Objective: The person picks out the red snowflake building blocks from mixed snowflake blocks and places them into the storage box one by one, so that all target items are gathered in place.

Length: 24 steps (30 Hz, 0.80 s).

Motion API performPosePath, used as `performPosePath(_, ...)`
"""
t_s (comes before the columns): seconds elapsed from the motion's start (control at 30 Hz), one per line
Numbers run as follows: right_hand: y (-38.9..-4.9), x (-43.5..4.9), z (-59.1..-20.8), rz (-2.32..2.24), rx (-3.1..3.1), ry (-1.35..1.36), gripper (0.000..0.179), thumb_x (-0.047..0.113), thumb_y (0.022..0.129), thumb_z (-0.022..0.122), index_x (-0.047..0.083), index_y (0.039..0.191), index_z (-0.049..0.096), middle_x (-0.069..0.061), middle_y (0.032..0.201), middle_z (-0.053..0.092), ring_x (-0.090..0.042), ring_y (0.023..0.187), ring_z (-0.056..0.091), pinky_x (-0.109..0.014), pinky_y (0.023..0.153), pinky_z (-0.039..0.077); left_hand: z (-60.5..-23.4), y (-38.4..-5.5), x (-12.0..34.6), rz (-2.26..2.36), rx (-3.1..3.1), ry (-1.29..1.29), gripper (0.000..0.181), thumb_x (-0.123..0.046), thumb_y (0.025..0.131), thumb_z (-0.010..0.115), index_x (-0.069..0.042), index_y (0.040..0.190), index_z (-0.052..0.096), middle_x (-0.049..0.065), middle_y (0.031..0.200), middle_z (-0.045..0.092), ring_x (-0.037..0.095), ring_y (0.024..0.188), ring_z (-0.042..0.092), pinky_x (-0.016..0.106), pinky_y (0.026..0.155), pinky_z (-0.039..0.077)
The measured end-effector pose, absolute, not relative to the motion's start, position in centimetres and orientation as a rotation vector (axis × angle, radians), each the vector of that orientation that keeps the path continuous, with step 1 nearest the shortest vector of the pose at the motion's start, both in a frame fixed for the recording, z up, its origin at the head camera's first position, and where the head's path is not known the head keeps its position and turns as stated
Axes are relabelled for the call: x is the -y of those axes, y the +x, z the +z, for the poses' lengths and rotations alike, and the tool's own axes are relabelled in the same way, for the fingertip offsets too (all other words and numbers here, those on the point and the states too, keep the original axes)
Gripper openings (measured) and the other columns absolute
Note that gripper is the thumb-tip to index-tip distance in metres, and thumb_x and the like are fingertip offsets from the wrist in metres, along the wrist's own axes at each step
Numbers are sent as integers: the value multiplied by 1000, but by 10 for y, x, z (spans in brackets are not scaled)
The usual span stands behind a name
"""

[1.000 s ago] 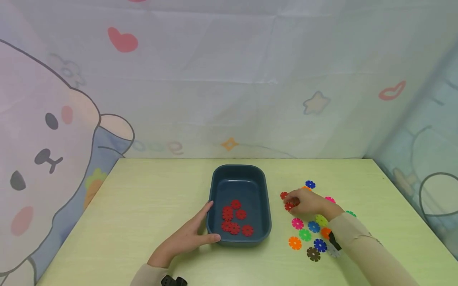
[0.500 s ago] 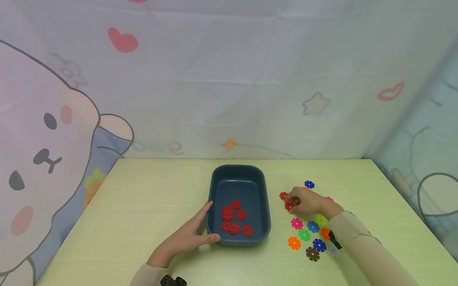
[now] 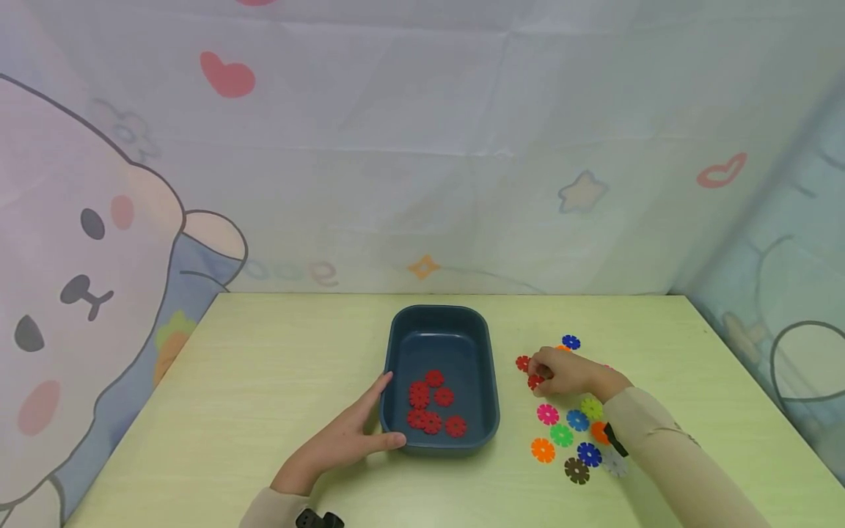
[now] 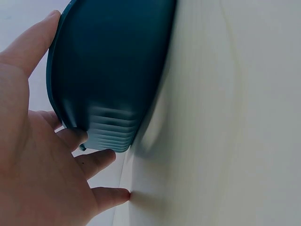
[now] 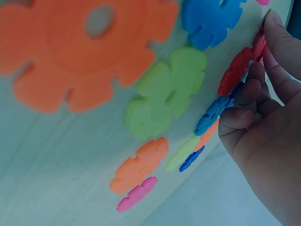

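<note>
1. Left hand (image 3: 339, 444): placed at the near left corner of the blue tray (image 3: 442, 345). Forearm enters from the near edge and points far and right. Thumb on the near rim; fingers along the left side.
2. Left grip: thumb and fingers spread apart, braced against the tray's outside. In the left wrist view, the fingers are fanned.
3. Right hand (image 3: 571, 372): to the right of the tray, low over the table (image 3: 297, 352). Forearm enters from the near right and angles far and left; back of hand faces up, fingertips directed left and down.
4. Right grip: thumb and index finger together, pinching a red disc (image 3: 535, 382) at table level. Remaining fingers are curled towards the palm, near a blue disc (image 5: 210, 115); contact cannot be told.
5. Second red disc (image 3: 523, 364): on the table, just left of the right fingertips.
6. Red discs in the tray (image 3: 455, 426): grouped in the near half, some overlapping.
7. Brown disc (image 3: 577, 471): nearer than the right hand, among discs of other colours.
</note>
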State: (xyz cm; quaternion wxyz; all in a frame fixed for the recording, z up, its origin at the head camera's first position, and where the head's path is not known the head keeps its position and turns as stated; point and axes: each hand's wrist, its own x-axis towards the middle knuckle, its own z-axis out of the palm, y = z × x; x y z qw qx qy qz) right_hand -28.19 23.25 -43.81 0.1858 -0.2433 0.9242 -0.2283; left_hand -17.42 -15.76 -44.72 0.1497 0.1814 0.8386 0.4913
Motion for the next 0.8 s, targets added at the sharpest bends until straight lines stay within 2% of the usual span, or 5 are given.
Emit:
performPosePath(0.5,-282,-232,-438,-620,-2587,-702,19,8,86,71,9,96,55,-2,83,47,-16,80,46,-28,69,42,-447,-173,158,1413,-2413,505,95,-35,86,73,-22,157,10,6,162,10,32,148,8,60,114,17)
performPosePath(0.8,-280,-231,-439,-631,-2609,-653,18,9,85,72,12,92,56,0,80,51,-16,77,49,-29,69,45,-448,-173,157,1421,-2415,502,96,-34,86,73,-21,157,9,6,162,10,31,148,8,59,115,15)
